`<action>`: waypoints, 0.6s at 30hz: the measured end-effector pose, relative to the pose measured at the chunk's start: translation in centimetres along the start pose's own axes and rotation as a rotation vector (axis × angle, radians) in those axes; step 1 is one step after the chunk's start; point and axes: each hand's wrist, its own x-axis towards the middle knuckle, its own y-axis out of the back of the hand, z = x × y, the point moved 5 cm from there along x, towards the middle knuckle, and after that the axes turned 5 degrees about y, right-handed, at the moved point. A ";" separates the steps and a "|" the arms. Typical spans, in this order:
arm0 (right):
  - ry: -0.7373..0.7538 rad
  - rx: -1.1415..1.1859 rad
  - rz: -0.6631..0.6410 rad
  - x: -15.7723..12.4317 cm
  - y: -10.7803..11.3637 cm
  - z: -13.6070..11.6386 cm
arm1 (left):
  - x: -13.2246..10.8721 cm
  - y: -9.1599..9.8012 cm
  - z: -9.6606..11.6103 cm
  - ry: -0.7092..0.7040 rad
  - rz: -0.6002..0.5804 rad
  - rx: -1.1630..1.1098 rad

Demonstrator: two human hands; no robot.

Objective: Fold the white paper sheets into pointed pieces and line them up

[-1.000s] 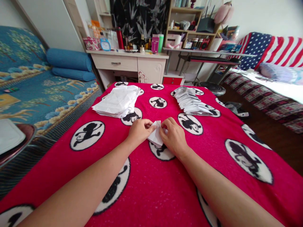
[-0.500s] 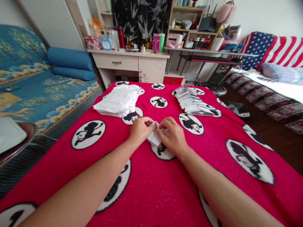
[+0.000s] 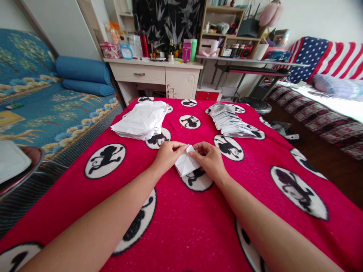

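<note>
A small folded white paper (image 3: 186, 163) is held between my two hands, low over the red cloth with monkey circles (image 3: 187, 215). My left hand (image 3: 169, 154) pinches its upper left edge between thumb and fingers. On the other side my right hand (image 3: 209, 156) grips the upper right edge, its thumb lying on the paper's face. Beyond my hands, to the left, lies a stack of white paper sheets (image 3: 141, 119). A row of folded white papers (image 3: 231, 121) lies overlapping at the far right of the cloth.
Past the cloth's far edge stands a white dresser (image 3: 181, 77) with bottles and boxes on top. A blue sofa (image 3: 56, 109) is on the left, with a round tray (image 3: 31, 162) near the left edge. A bed (image 3: 317, 124) stands at the right.
My right hand has shifted slightly right and its fingers have drawn back, so more of the paper's face shows. The stack and the row of papers have not moved.
</note>
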 end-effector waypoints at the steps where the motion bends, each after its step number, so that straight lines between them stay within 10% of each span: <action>1: 0.001 -0.006 0.001 0.0 0.0 0.0 | 0.0 0.0 0.1 0.000 0.007 0.016; 10: 0.019 -0.087 0.023 -0.1 0.5 -0.3 | -0.4 0.0 1.1 -0.037 -0.013 0.122; 18: 0.066 -0.261 -0.278 0.1 0.7 -0.6 | 0.6 1.3 0.3 -0.019 -0.056 0.043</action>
